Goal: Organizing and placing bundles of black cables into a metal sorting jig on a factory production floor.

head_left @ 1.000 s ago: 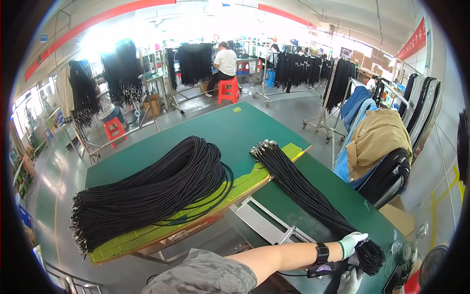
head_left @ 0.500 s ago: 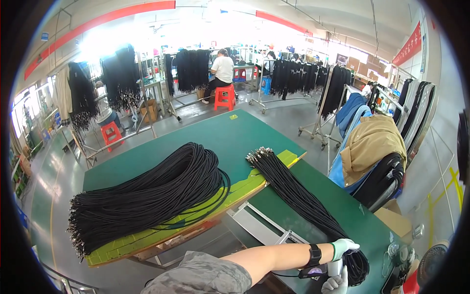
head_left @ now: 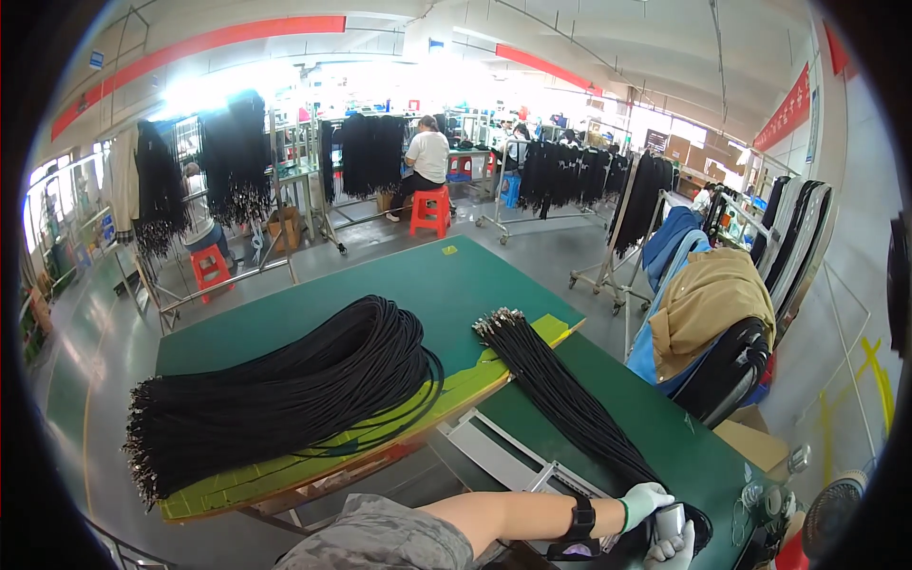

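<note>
My left hand [head_left: 647, 504], in a white glove with a green cuff, is closed at the near, looped end of a long bundle of black cords [head_left: 570, 403]. My right hand [head_left: 673, 551], also gloved, grips a small white-and-grey block-like object [head_left: 670, 522] just beside it; its exact kind is unclear. This object is against the cord loop, close to my left fingers. Metal ends [head_left: 498, 323] show at the bundle's far tip. My left forearm, with a black wristband [head_left: 582, 518], crosses from the lower middle.
A larger pile of black cords [head_left: 285, 389] lies on the green table [head_left: 456, 275] at left. A metal frame [head_left: 503, 456] sits between the tabletops. Clothes [head_left: 712, 294] hang on a rack at right; a fan [head_left: 836, 513] stands lower right. A person [head_left: 427, 152] sits farther back.
The view has tilted slightly, so the surroundings sit lower. My left hand has shifted left along the cord end, and the white-and-grey object in my right hand now shows more fully.
</note>
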`<state>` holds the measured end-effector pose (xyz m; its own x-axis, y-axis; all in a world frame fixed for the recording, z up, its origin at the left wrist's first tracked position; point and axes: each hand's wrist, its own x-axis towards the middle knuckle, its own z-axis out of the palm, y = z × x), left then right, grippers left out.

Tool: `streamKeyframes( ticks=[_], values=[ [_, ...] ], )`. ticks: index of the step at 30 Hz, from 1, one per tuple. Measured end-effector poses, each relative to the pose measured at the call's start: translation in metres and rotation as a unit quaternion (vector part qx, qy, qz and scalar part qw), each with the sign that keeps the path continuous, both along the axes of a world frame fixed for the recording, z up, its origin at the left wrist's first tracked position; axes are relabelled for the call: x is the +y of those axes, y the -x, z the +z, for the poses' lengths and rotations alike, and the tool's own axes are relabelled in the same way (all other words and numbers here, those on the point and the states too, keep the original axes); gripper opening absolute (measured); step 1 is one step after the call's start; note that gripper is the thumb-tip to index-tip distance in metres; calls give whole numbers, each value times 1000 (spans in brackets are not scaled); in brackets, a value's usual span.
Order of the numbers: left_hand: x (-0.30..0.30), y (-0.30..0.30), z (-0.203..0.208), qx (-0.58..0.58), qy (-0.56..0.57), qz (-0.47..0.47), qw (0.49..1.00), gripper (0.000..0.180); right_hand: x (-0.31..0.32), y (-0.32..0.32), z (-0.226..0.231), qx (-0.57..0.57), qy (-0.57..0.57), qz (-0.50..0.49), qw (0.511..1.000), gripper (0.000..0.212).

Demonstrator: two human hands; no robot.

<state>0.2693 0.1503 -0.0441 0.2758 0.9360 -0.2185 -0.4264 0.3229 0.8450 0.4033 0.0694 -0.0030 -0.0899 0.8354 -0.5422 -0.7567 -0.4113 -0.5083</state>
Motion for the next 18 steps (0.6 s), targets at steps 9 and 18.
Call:
streamKeyframes(
  ticks=[9,18],
  values=[
    [38,-34,-74,-32,168,12,985,15,-14,27,16,-769,-306,-26,561,40],
    [12,-12,-37,-18,172,-41,984,15,-23,47,22,-873,-390,-15,294,37]
  ],
)
